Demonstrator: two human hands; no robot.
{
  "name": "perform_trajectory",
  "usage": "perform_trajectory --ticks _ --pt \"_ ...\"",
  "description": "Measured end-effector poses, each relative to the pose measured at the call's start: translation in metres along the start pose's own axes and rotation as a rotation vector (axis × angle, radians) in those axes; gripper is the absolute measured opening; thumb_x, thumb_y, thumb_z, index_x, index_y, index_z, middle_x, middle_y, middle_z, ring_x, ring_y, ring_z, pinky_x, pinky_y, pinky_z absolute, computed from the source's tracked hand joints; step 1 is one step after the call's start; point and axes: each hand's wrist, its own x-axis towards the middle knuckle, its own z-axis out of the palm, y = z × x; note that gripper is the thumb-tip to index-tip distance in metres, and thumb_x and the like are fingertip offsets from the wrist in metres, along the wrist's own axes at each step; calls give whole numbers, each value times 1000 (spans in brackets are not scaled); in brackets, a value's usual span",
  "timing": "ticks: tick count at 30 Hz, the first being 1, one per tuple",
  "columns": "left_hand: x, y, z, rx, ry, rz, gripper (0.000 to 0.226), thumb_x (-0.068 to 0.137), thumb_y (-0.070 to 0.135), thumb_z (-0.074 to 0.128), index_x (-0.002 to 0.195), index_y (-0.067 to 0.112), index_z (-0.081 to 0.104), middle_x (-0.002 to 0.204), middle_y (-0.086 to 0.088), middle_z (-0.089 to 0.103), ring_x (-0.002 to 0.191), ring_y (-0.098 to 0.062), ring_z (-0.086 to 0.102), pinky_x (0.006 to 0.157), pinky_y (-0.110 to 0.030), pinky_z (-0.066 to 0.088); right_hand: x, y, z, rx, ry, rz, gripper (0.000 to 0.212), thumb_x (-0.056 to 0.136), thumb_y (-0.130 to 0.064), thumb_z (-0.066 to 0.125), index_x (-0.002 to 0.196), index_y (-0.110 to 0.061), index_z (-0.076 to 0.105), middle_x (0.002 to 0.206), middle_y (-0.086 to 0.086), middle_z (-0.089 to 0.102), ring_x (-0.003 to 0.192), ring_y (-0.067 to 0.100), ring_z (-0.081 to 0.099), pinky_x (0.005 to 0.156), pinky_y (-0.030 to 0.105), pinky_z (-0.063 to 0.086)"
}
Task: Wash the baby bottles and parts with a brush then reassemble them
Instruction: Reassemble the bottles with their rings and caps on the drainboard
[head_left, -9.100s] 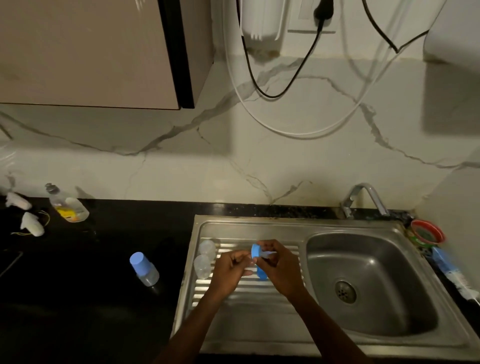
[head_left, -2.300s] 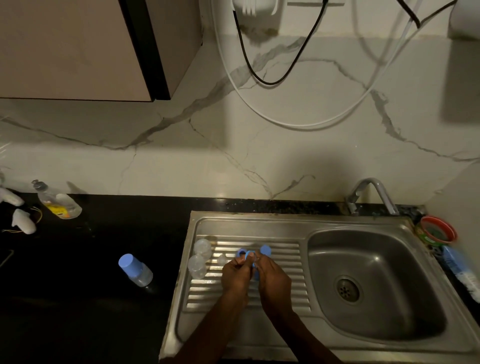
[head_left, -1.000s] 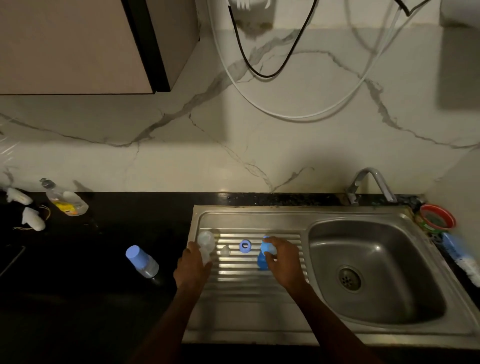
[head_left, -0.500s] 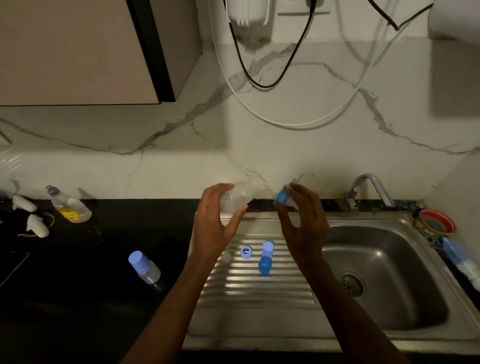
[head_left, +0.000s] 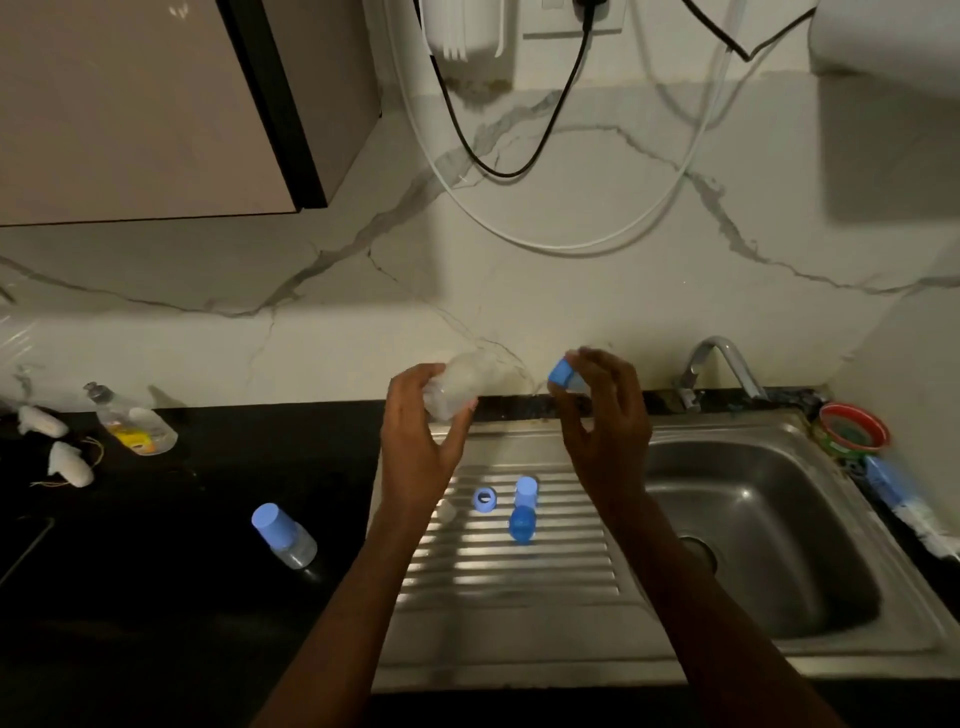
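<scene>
holding clear bottle (head_left: 460, 384), blue collar (head_left: 562, 375), apart

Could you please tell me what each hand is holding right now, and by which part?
The left hand grips a clear bottle around its body. The right hand pinches a blue cap by its side, in its fingertips.
</scene>
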Motion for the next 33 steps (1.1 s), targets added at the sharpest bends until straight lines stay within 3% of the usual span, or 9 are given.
perform_trajectory --ticks 3,5,9,13,15,18,20,24,33 --pt "-36 -26 14 317 -566 -252 54 88 39 77 134 22 55 132 1 58 122 -17 57 100 -21 44 -63 34 8 -167 -673 289 30 94 -15 68 123 -11 63 119 10 63 111 23 61 91 25 48" --pt "-54 -42 18 400 -684 -339 55 85 38 79 132 23 56 131 0 60 122 -19 57 102 -28 43 -91 48 8 -193 -859 449 20 94 -16 67 114 -13 66 110 7 67 107 24 64 83 21 41" --pt "-24 -25 10 181 -383 -128 57 85 30 81 135 22 56 133 2 59 120 -15 58 99 -25 45 -46 31 -2 -10 -539 289 31 91 -14 73 121 -12 67 114 6 68 104 15 62 92 35 53" --pt "10 14 1 -46 -59 59 51 87 26 81 130 18 55 126 6 58 116 -12 59 89 -24 52 4 -7 -20 35 56 47 35 94 -8 71 126 0 62 123 14 61 113 12 57 92 13 49" --pt "1 3 7 36 -190 -6 51 86 28 82 128 17 56 125 4 59 115 -11 59 91 -22 49 -13 0 -19 -5 -63 137 35 97 -11 66 130 -2 58 126 14 57 116 13 55 90 10 45" --pt "-34 -37 23 362 -575 -297 52 78 43 84 120 24 62 118 2 66 111 -17 63 97 -27 46 -75 37 -8 -51 -640 465 23 93 -17 69 116 -13 64 109 2 65 100 14 63 82 10 42" --pt "-51 -53 25 218 -551 -417 50 76 50 83 114 25 64 107 6 69 100 -13 66 94 -34 52 -105 52 -11 25 -598 525 20 88 -15 76 106 -19 67 95 -10 66 89 4 63 81 23 53" --pt "-60 -45 22 -100 -521 -485 44 86 35 80 124 21 62 109 10 68 92 -5 68 77 -15 55 -107 43 -20 261 -468 643 28 87 -8 77 112 -19 68 101 -16 68 93 -7 64 75 6 48" --pt "-55 -29 23 -295 -596 -588 37 95 42 64 124 20 63 108 4 73 92 -4 73 73 -14 55 -105 43 -12 451 -554 625 32 92 -18 74 121 -28 64 116 -12 69 109 12 67 88 33 59"
